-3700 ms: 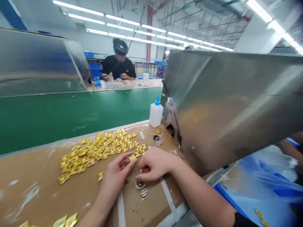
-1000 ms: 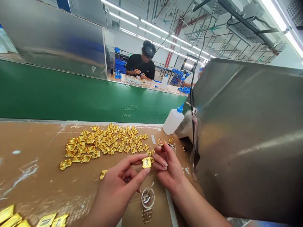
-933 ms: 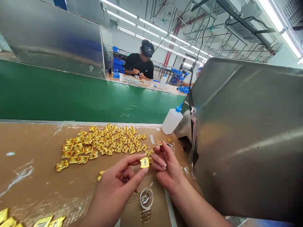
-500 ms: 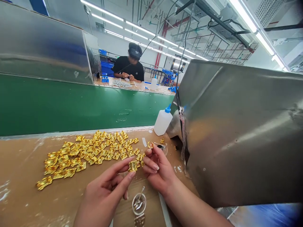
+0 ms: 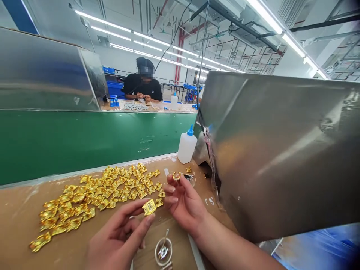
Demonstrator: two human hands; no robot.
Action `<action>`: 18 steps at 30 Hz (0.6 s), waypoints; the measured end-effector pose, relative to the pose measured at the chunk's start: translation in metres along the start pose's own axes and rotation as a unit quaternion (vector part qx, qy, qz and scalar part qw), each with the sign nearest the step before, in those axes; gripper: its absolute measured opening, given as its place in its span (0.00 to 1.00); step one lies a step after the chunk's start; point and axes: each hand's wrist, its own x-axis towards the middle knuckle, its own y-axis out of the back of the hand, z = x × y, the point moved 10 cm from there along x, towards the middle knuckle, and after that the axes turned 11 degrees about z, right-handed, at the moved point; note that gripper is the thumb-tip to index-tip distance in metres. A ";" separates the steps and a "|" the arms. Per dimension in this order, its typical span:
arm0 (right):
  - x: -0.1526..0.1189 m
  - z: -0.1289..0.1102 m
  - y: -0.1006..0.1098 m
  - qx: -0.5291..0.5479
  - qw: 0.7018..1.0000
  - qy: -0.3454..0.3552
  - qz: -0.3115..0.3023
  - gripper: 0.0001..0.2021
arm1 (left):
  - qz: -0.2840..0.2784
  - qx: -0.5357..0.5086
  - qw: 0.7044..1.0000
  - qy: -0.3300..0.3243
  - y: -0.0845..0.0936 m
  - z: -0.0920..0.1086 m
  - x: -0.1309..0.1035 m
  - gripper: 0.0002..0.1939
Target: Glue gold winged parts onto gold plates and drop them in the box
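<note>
Between the thumb and forefinger of my left hand [image 5: 123, 228] is a small gold-coloured metal piece [image 5: 149, 207], roughly square with raised detail on its face. My right hand [image 5: 185, 202] pinches a gold ring-shaped piece [image 5: 176, 176] at its fingertips, a little higher and to the right. The two pieces are apart. Left of my hands, many similar gold pieces [image 5: 112, 187] lie spread over the brown work surface [image 5: 17, 210]. Below my hands stands a small clear cup [image 5: 163, 252] with a thin stick leaning in it.
A white squeeze bottle [image 5: 187, 148] with a blue nozzle stands behind my right hand. A large metal panel [image 5: 275, 157] closes off the right side. Beyond a green belt [image 5: 84, 138], a person [image 5: 143, 84] in a black shirt sits at another table.
My view has shifted a little to the right. The gold piece in my left hand has turned so that its face shows more. Both hands keep their holds.
</note>
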 end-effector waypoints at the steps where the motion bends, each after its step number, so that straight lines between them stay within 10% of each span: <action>1: -0.001 0.000 -0.001 -0.001 1.000 -0.004 -0.002 0.18 | -0.007 0.002 1.000 -0.002 -0.001 0.000 0.001 0.33; 18: -0.009 0.002 -0.006 -0.025 0.999 -0.008 -0.027 0.11 | -0.017 -0.002 1.000 -0.021 -0.006 0.009 -0.006 0.22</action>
